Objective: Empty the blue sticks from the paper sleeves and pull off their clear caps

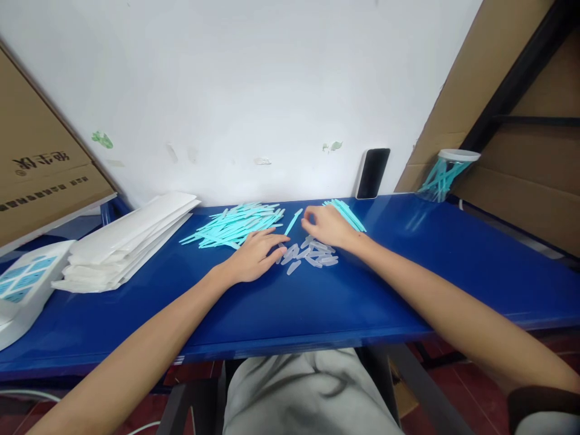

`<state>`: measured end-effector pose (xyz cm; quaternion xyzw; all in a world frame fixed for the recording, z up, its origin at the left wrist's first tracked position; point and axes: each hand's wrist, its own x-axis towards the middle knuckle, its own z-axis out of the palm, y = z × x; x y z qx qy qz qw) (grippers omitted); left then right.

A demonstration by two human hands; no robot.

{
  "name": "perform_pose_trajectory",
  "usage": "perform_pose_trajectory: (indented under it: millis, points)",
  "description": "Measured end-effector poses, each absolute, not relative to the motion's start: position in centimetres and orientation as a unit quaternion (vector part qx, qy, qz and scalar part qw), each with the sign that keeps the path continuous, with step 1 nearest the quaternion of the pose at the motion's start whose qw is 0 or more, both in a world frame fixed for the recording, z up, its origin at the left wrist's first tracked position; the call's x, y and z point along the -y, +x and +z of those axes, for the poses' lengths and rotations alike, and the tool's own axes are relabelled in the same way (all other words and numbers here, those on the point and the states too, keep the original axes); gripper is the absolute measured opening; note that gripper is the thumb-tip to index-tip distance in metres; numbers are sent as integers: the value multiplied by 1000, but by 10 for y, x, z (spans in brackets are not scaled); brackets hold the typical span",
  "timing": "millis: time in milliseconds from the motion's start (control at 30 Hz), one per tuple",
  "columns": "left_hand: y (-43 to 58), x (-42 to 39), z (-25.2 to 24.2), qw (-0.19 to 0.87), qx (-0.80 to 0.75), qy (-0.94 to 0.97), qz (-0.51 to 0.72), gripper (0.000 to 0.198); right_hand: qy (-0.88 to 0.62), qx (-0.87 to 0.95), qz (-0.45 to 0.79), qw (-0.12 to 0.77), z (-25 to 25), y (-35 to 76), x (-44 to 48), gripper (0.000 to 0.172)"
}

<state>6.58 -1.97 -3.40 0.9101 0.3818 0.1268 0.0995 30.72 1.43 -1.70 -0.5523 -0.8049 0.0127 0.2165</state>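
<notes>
My left hand [254, 257] lies palm down on the blue table [408, 284], fingers stretched toward a small heap of clear plastic caps [312, 254]. A loose pile of turquoise sticks [235, 225] spreads just beyond it. My right hand [327, 226] rests on the far side of the caps with its fingers curled; whether it holds anything is hidden. One single turquoise stick [293, 222] lies between the two hands. A neat bundle of turquoise sticks [348, 214] sits behind my right hand.
A stack of white paper sleeves [131, 238] lies at the left, beside a white printed box [25, 284]. A dark phone [373, 173] leans on the wall. A clear jar with turquoise sticks [446, 174] stands at the right. Cardboard boxes [40, 163] flank both sides.
</notes>
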Motion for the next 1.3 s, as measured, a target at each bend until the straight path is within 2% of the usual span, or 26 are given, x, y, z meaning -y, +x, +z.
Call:
perform_pose_trajectory:
  millis: [100,200,333,567,800,967,1100,1300]
  points:
    - [66,20,-34,110,-373,914,117,55,-489,849,33,196,-24,296,-7,28]
    - [65,20,-35,108,-367,916,122,56,-435,884,16,172,-31,293,-5,38]
    - [64,20,-36,111,-362,917,125,53,-448,884,17,131,-35,292,-5,47]
    - [65,19,-36,86,-352,916,175,47,-529,838,2,132,-29,304,-19,42]
    - [68,18,-34,89,-344,918,174,46,-600,787,21,140,-30,337,-45,26]
    - [67,18,-34,97,-346,916,180,42,-608,775,39,170,-31,339,-46,41]
    - [63,14,-36,105,-358,909,186,35,-604,781,52,148,-27,337,-40,53]
    - [65,13,-38,104,-340,914,196,35,-596,796,20,97,-22,334,-29,22]
